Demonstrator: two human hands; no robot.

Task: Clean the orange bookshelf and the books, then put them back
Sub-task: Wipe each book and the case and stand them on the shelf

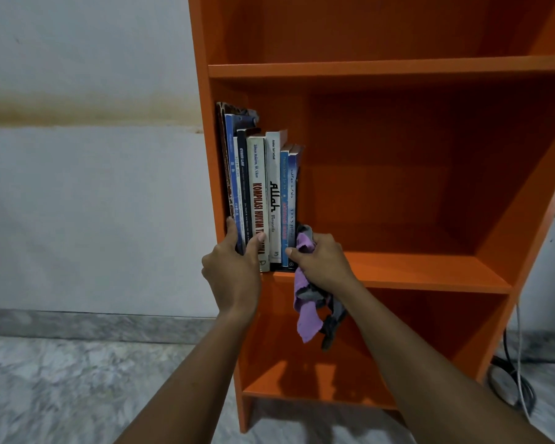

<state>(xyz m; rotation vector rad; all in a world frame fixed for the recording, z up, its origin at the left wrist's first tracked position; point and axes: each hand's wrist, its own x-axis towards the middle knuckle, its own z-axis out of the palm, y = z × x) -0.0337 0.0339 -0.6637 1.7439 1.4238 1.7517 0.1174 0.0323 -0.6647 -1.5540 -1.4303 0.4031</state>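
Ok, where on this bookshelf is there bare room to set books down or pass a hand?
The middle shelf is bare from the books rightward to the right side panel. The bottom shelf shows bare board too. Crowded: the left end, where the left hand grips the books and the right hand holds the cloth.

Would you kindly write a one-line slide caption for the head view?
Left hand grips books on the orange bookshelf while the right hand holds a purple cloth.
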